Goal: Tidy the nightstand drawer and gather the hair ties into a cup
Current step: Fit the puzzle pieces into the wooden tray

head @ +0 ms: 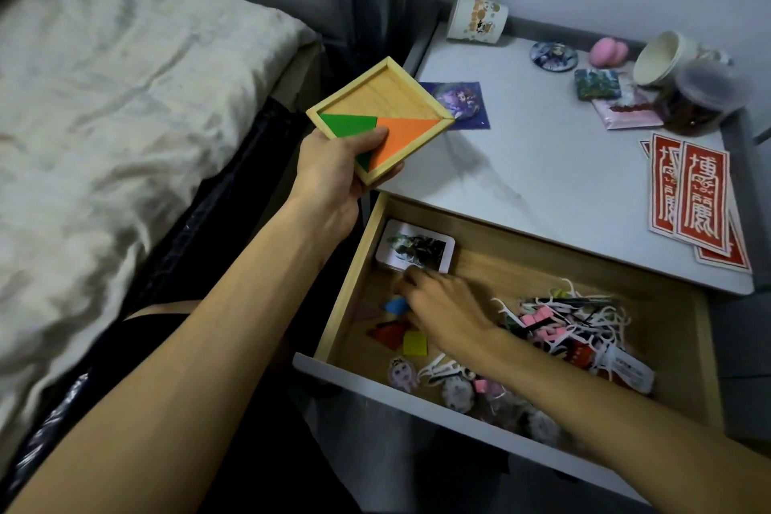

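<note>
Here left hand [333, 171] grips tray [388, 96] corner over nightstand [521, 146] edge.

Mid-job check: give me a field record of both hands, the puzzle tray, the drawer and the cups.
left hand: grips square wooden puzzle tray by a corner
tray contents: green triangle, orange triangle; rest bare
right hand: in open wooden drawer, fingertips at blue piece; grip unclear
loose pieces: red piece, yellow square piece beside right hand
drawer clutter: white-and-pink tangle, right side
cups: printed paper cup stands back-left on nightstand top; white paper cup lies tipped, back-right
</note>
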Available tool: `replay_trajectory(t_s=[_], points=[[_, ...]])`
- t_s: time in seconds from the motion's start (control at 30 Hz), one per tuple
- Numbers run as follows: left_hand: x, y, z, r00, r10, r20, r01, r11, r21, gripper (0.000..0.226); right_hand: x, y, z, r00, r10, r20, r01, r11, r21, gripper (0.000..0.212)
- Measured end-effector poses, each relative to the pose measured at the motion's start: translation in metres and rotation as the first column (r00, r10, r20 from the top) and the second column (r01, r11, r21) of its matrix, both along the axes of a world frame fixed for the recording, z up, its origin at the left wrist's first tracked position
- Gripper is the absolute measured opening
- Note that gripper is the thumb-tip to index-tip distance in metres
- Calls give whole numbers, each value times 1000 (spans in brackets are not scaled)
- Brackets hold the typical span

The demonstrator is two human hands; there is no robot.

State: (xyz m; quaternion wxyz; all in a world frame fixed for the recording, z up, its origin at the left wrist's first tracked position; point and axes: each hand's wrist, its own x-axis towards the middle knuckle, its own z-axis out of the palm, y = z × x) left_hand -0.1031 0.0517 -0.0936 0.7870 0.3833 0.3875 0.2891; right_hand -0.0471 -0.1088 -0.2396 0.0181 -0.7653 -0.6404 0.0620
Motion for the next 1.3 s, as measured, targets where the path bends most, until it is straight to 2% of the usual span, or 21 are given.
replay_trajectory(t_s=[0.1, 0.17, 0.43, 0.5, 0.57, 0.67, 0.77, 0.83, 1.0, 1.1, 1.13, 1.23, 1.3], points=[[0, 0, 0, 1000, -4, 4, 4, 1000, -4, 42, -7, 4, -3, 991, 103, -91, -102, 995, 17, 31], [0, 0, -1, 1000, -6, 7, 6, 1000, -3, 43, -12, 5, -6, 980, 135, -150, -142, 989, -41, 37], [1, -1, -2, 1000, -14, -7, 14, 1000, 1, 41, -17, 6, -11, 967, 146, -211, -139, 989, 47, 22], [1, -1, -2, 1000, -19, -6, 19, 1000, 3, 42, -18, 8, -10, 963, 163, -216, -159, 987, 35, 11], [1, -1, -2, 1000, -19, -4, 19, 1000, 3, 42, -16, 8, -9, 958, 165, -234, -169, 986, 4, 13], [1, -1, 0, 1000, -11, -4, 11, 1000, -4, 40, -9, 10, -4, 939, 56, -340, -69, 997, -26, 17], [1, -2, 0, 1000, -17, -11, 17, 1000, 1, 40, -3, 18, 1, 840, -128, -528, 90, 991, -97, 28], [1, -3, 0, 1000, -19, -16, 19, 1000, 6, 40, -1, 19, 1, 812, -201, -548, 123, 977, -177, 35], [1, -2, 1, 1000, -17, -6, 17, 1000, 0, 41, 3, 16, 2, 828, -224, -514, 82, 955, -285, 37], [0, -2, 1, 1000, -16, -7, 16, 1000, 5, 41, 9, 12, 13, 761, -256, -596, 92, 952, -292, 22], [0, -2, 0, 1000, -22, -6, 22, 1000, 8, 41, 11, 8, 18, 711, -279, -646, 107, 950, -293, 18], [1, -2, 0, 998, -56, -12, 56, 998, 28, 39, 18, -7, 43, 467, -326, -822, 170, 945, -278, 10], [2, -6, -1, 993, -114, -35, 115, 992, 45, 37, 27, -20, 67, 433, -288, -854, 192, 955, -225, 11]])
